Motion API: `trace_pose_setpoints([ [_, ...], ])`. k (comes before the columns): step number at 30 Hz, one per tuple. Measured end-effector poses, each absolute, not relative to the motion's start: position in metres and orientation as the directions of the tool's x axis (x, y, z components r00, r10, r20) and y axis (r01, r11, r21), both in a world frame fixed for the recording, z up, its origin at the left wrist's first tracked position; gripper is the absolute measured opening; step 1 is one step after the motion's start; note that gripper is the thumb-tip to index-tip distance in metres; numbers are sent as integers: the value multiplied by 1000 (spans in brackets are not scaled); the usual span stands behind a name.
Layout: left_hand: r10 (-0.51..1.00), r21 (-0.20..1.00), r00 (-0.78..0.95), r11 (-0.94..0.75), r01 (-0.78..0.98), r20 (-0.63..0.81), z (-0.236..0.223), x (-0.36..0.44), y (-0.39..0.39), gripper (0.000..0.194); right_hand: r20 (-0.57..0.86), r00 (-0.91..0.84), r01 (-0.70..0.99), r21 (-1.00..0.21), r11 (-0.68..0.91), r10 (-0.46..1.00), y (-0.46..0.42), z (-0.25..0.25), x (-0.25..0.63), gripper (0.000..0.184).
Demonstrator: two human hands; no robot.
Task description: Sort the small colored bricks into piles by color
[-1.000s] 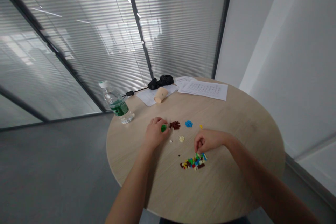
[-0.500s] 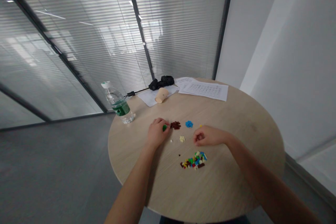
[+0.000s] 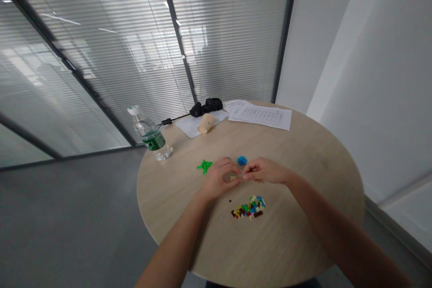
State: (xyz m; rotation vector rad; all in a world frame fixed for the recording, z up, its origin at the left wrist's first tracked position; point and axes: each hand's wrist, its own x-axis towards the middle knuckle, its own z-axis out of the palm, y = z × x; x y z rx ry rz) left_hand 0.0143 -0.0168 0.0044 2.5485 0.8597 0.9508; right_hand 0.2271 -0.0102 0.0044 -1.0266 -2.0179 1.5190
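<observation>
- Fingers (image 3: pixel 245 176) of the right hand (image 3: pixel 265 171) were pinched shut, anything between them too small to tell, just beside the curled left hand (image 3: pixel 219 181), its grip unclear.
- Cream plastic bricks (image 3: pixel 233 178) lay directly beneath, near blue bricks (image 3: pixel 242 160) and green bricks (image 3: pixel 204 166).
- Mixed bricks (image 3: pixel 249 208) sat nearer the edge of the round wooden table (image 3: pixel 297 216).

**Nothing here I can read**
The printed sheet (image 3: pixel 259 117) beyond my fingers (image 3: pixel 251 174) and the green bottle label (image 3: pixel 154 142) left of them are too small.
</observation>
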Motion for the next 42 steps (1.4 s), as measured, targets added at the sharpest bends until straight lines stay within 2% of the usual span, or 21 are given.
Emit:
trace_pose_setpoints([
  [6,592,421,614,-805,418,522,6,18,-20,21,-78,-622,290,-947,136,779,-12,2,221,29],
  [13,647,484,573,-760,433,503,9,15,-18,20,-48,-570,319,-933,166,820,-12,2,219,32],
  [16,662,485,604,-744,459,444,11,8,-14,14,-56,-526,356,-920,160,849,-13,4,219,30],
  [21,699,396,646,-711,581,306,11,-3,-7,12,-72,-459,419,-897,144,885,-12,4,221,26],
  [27,696,370,674,-710,599,246,8,-1,-7,11,-25,-529,449,-856,255,848,-9,-3,224,21],
  [32,687,370,683,-719,588,250,5,1,-6,11,-107,-636,506,-805,309,764,-12,-1,228,15],
  [38,681,366,688,-724,584,251,1,1,-4,12,-271,-705,538,-807,245,655,-16,0,230,14],
  [42,687,352,677,-722,596,264,3,0,-4,14,-303,-716,551,-798,243,629,-16,-2,229,17],
])
